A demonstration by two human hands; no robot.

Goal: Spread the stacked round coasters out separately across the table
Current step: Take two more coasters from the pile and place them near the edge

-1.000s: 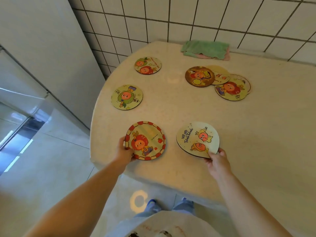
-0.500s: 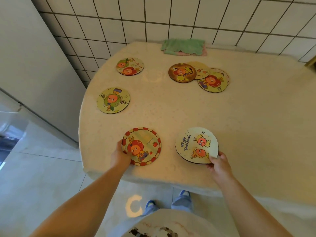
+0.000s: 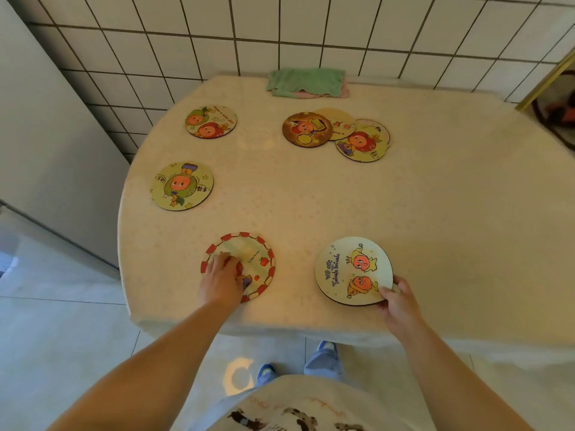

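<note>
Left hand moved from rim onto red-bordered coaster, fingers flat, pressing; right hand pinches pale coaster; far overlapping coasters remain unspread

Soft, even daylight fills the scene; the counter glows warm at its near edge. A bright ring of glare marks the floor (wide-angle bending curves the wall tiles).

A home kitchen or dining corner is suggested. The wall is covered in white square tiles with dark grout, the floor is laid in pale glossy tiles, and a folded green cloth is left on the cream-topped desk.
</note>
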